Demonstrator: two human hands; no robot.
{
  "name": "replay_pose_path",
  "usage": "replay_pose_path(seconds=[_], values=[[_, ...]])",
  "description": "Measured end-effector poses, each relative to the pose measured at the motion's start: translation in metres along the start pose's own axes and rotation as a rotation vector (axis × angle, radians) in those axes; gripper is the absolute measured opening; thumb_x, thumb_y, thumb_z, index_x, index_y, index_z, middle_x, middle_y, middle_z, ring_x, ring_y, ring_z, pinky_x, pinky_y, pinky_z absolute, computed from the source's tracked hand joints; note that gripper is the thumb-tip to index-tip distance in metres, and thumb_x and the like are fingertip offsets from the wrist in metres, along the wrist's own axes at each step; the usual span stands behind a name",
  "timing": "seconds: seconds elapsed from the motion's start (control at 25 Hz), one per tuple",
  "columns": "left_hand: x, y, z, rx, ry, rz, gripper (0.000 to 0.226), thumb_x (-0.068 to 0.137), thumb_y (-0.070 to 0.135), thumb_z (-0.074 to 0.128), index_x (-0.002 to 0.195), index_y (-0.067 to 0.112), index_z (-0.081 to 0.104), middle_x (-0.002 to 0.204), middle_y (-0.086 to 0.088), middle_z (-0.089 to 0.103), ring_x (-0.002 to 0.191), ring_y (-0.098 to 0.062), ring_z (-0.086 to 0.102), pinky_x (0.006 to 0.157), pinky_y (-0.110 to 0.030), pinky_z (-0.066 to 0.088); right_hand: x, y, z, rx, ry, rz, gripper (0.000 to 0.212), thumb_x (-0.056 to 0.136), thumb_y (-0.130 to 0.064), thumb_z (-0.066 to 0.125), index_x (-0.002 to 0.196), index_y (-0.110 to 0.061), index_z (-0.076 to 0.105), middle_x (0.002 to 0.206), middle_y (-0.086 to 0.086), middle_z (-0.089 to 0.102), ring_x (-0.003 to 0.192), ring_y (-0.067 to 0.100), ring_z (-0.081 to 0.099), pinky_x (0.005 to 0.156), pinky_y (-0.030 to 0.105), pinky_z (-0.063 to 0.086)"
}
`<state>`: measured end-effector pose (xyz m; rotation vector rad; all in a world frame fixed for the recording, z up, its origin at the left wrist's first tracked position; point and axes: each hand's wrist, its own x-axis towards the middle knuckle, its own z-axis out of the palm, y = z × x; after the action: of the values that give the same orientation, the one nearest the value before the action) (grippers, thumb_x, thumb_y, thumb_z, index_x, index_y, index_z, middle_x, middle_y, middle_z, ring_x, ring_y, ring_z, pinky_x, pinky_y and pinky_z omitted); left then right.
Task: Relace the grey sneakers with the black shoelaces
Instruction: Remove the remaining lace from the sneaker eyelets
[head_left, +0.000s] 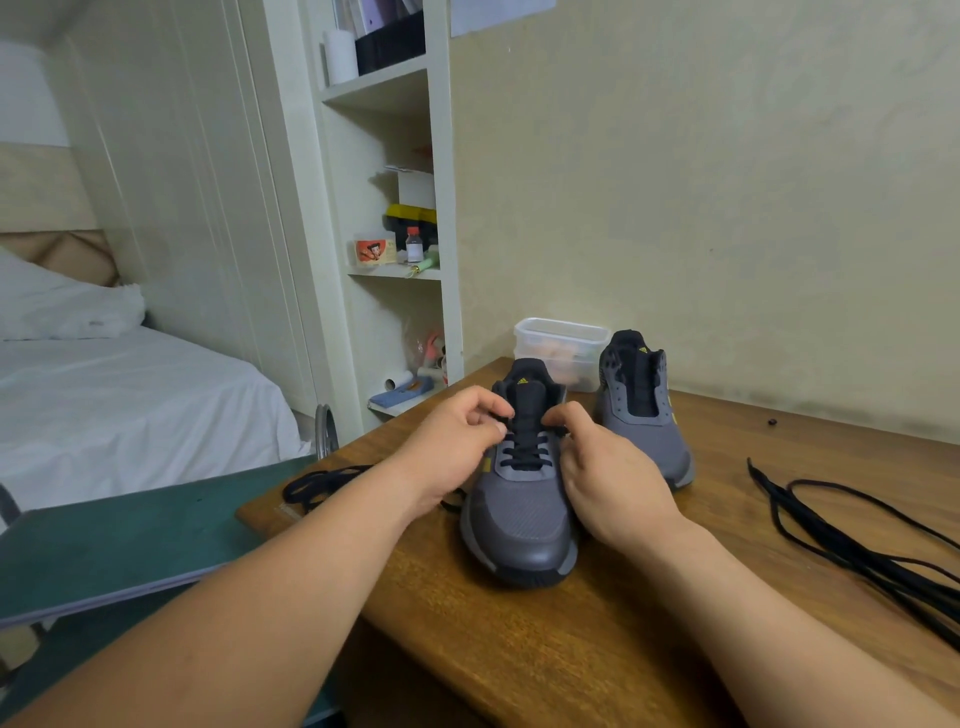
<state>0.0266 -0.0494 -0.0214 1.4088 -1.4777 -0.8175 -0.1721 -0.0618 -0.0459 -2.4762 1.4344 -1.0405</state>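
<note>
On the brown table (519, 649), middle of the frame, sits 1 grey sneaker (519, 519), half laced. It looks light and bendy. A 2nd sneaker (641, 441) stands upper right of it, no lace. The left hand (457, 436) and right hand (613, 473) curl their fingers, pinching the black lace (524, 456). It is soft and floppy; grab near its tip.

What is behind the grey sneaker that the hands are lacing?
A lidded clear plastic container stands behind the sneaker. The shoe's collar covers its lower left part; contents unclear.
</note>
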Motion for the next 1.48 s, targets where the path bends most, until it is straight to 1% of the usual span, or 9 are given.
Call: replay_pose_path(seconds=[0.24, 0.36, 0.6, 0.88, 0.96, 1.08, 1.24, 1.36, 1.48], values=[[-0.006, -0.012, 0.013, 0.338, 0.085, 0.198, 0.052, 0.094, 0.031, 0.074, 0.138, 0.044, 0.05, 0.112, 0.009, 0.047, 0.091, -0.008, 0.054, 0.09, -0.03, 0.052, -0.003, -0.003, 0.007, 0.076, 0.108, -0.015, 0.031, 0.107, -0.027, 0.05, 0.134, -0.037, 0.04, 0.106, -0.009, 0.066, 0.09, 0.016, 0.066, 0.073, 0.04, 0.055], [-0.018, -0.024, 0.02, 0.325, 0.18, 0.268, 0.04, 0.095, 0.035, 0.075, 0.126, 0.045, 0.052, 0.108, 0.014, 0.044, 0.092, -0.004, 0.05, 0.089, -0.031, 0.052, 0.002, 0.0, 0.008, 0.181, 0.154, 0.081, 0.022, 0.102, -0.029, 0.06, 0.114, -0.034, 0.043, 0.092, -0.012, 0.062, 0.082, 0.006, 0.062, 0.066, 0.032, 0.048], [-0.019, -0.02, 0.019, 0.578, 0.142, 0.349, 0.017, 0.101, 0.042, 0.065, 0.116, 0.044, 0.056, 0.105, 0.016, 0.044, 0.104, -0.01, 0.053, 0.091, -0.042, 0.055, 0.004, 0.001, 0.01, 0.192, 0.087, 0.085, 0.009, 0.099, -0.029, 0.065, 0.101, -0.028, 0.056, 0.097, -0.011, 0.057, 0.085, 0.005, 0.057, 0.071, 0.026, 0.049], [-0.006, 0.01, 0.025, 0.812, 0.13, 0.201, 0.021, 0.102, 0.05, 0.061, 0.087, 0.036, 0.054, 0.096, 0.013, 0.045, 0.1, -0.017, 0.053, 0.099, -0.049, 0.045, 0.0, -0.002, 0.015, 0.202, 0.094, 0.097, 0.008, 0.1, -0.026, 0.064, 0.096, -0.027, 0.057, 0.095, -0.009, 0.054, 0.081, 0.007, 0.054, 0.069, 0.024, 0.043], [-0.004, 0.01, 0.024, 0.71, 0.119, 0.22, 0.019, 0.101, 0.041, 0.065, 0.085, 0.034, 0.059, 0.095, 0.011, 0.048, 0.097, -0.013, 0.054, 0.097, -0.044, 0.045, -0.001, -0.003, 0.014, 0.215, 0.089, 0.103, 0.006, 0.101, -0.025, 0.062, 0.098, -0.026, 0.057, 0.096, -0.009, 0.053, 0.082, 0.007, 0.053, 0.072, 0.026, 0.043], [-0.014, -0.005, 0.021, 0.258, 0.071, 0.205, 0.014, 0.099, 0.027, 0.07, 0.087, 0.021, 0.07, 0.095, 0.005, 0.056, 0.083, -0.002, 0.056, 0.084, -0.03, 0.045, -0.001, -0.005, 0.014, 0.212, 0.064, 0.096, 0.005, 0.102, -0.026, 0.061, 0.099, -0.025, 0.057, 0.098, -0.007, 0.054, 0.085, 0.009, 0.054, 0.078, 0.031, 0.049], [-0.021, -0.017, 0.017, -0.262, -0.044, 0.069, 0.018, 0.099, 0.014, 0.062, 0.087, 0.002, 0.066, 0.099, -0.006, 0.06, 0.093, -0.01, 0.061, 0.09, -0.032, 0.044, 0.0, -0.008, 0.017, 0.171, 0.019, 0.09, 0.006, 0.103, -0.029, 0.06, 0.099, -0.026, 0.058, 0.1, -0.007, 0.053, 0.088, 0.009, 0.055, 0.081, 0.029, 0.05], [-0.026, -0.018, 0.024, -0.132, -0.023, 0.115, 0.018, 0.098, 0.017, 0.069, 0.083, 0.007, 0.066, 0.103, -0.003, 0.055, 0.092, -0.002, 0.057, 0.09, -0.023, 0.042, 0.001, -0.006, 0.015, 0.176, 0.019, 0.101, 0.009, 0.105, -0.029, 0.056, 0.098, -0.024, 0.058, 0.098, -0.005, 0.055, 0.087, 0.011, 0.055, 0.077, 0.031, 0.048], [-0.036, -0.034, 0.036, 0.09, 0.101, 0.246, 0.015, 0.091, 0.019, 0.079, 0.088, 0.021, 0.065, 0.111, 0.001, 0.05, 0.102, 0.002, 0.053, 0.092, -0.01, 0.039, 0.01, -0.006, 0.01, 0.314, 0.021, 0.235, 0.034, 0.107, -0.042, 0.05, 0.081, -0.021, 0.053, 0.08, -0.002, 0.057, 0.078, 0.019, 0.056, 0.066, 0.035, 0.04]])
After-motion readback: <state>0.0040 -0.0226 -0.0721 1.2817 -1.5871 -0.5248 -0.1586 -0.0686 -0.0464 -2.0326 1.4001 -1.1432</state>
